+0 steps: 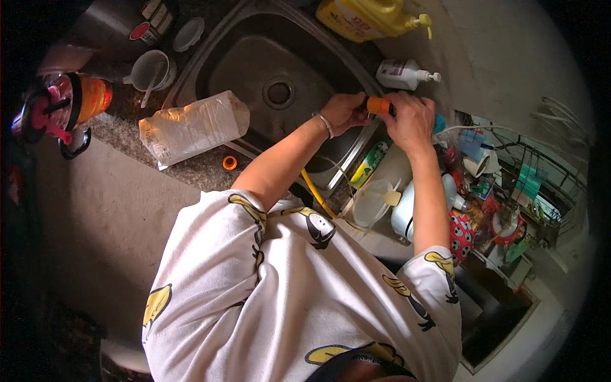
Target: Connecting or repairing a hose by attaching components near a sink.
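Observation:
Over the right rim of the steel sink [278,57], both hands are closed about an orange, ribbed hose connector [378,105] with a dark end. My left hand [344,113], a pale bracelet at its wrist, pinches the dark end. My right hand [412,120] grips the orange part from the other side, its fingers curled over it. What lies beneath the fingers is hidden. An orange ring [230,163], like a hose nut, lies on the speckled counter [130,130] at the sink's near left. A yellow hose [316,193] runs down by the sink's near edge.
A white package [194,129] lies at the sink's left edge, near a white cup [154,70]. A yellow jug with a pump [369,19] and a white pump bottle [405,74] stand behind. Right of the sink are a plastic tub [372,204], a pale blue pot [407,213] and clutter.

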`<action>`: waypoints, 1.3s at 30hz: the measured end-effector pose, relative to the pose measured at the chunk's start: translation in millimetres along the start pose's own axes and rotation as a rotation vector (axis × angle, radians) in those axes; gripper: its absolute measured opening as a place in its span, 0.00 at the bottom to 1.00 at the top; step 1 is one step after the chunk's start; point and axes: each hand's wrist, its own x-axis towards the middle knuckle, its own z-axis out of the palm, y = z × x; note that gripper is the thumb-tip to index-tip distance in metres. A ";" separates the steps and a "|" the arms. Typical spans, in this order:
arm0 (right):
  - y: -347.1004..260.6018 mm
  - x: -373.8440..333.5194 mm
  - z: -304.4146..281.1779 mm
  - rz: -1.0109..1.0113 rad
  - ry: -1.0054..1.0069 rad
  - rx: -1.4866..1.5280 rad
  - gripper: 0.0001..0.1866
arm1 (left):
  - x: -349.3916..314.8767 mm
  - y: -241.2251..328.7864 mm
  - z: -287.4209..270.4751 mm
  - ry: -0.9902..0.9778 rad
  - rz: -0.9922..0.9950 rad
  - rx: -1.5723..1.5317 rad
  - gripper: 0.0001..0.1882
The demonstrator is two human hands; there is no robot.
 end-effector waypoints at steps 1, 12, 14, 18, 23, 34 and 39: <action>-2.0 2.8 -2.9 0.013 -0.074 -0.014 0.16 | -0.2 -0.2 -2.0 -0.025 0.006 0.004 0.13; -3.1 10.8 -0.5 -0.004 -0.324 -0.137 0.16 | 5.7 -12.5 -5.5 -0.075 0.133 -0.043 0.12; -0.8 10.4 2.1 -0.012 -0.305 -0.132 0.16 | 7.0 -12.0 -5.9 -0.033 0.084 -0.029 0.11; -3.7 12.1 -2.9 -0.016 -0.308 -0.122 0.16 | 3.8 -5.8 -0.8 -0.021 0.057 0.013 0.11; -2.8 10.9 0.0 -0.008 -0.298 -0.146 0.18 | 1.9 -3.5 6.0 0.062 0.016 0.004 0.09; -2.2 7.6 3.6 -0.044 -0.251 -0.133 0.18 | 9.9 -7.7 3.4 -0.020 -0.019 0.222 0.20; -3.1 8.8 0.9 -0.042 -0.291 -0.155 0.17 | 12.4 -15.4 2.8 -0.095 0.117 0.218 0.19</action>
